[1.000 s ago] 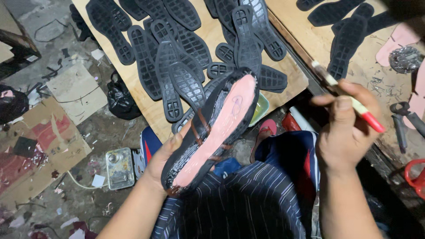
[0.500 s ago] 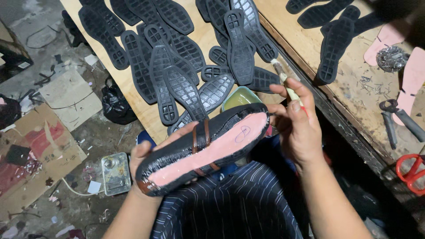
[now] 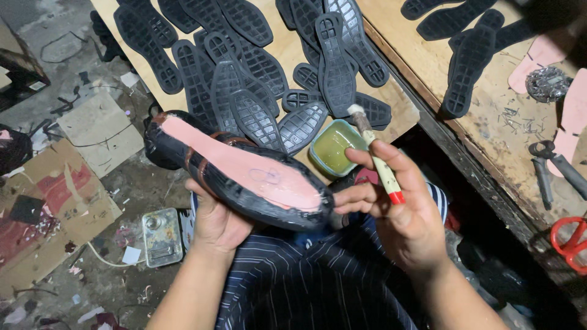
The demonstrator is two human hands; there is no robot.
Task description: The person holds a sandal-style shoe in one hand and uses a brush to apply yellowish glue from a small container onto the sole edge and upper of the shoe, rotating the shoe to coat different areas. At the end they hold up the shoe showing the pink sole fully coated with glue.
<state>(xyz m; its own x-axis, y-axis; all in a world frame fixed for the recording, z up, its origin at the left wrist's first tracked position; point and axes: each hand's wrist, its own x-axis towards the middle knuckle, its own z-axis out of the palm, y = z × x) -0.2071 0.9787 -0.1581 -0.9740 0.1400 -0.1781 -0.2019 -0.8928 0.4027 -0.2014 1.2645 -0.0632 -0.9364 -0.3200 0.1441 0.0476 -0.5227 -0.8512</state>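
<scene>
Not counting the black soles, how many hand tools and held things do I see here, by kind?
Shoe in the left hand: 1
Brush in the right hand: 1
Pliers on the bench: 1
Red scissors: 1
Total: 4

I see flat rectangular metal tin on floor lower left, beside torn brown-and-red cardboard sheets. No screens or signs.

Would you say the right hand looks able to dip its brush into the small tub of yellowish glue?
Probably yes: the right hand holds the brush with its bristles just above the open tub, nothing between.
</scene>
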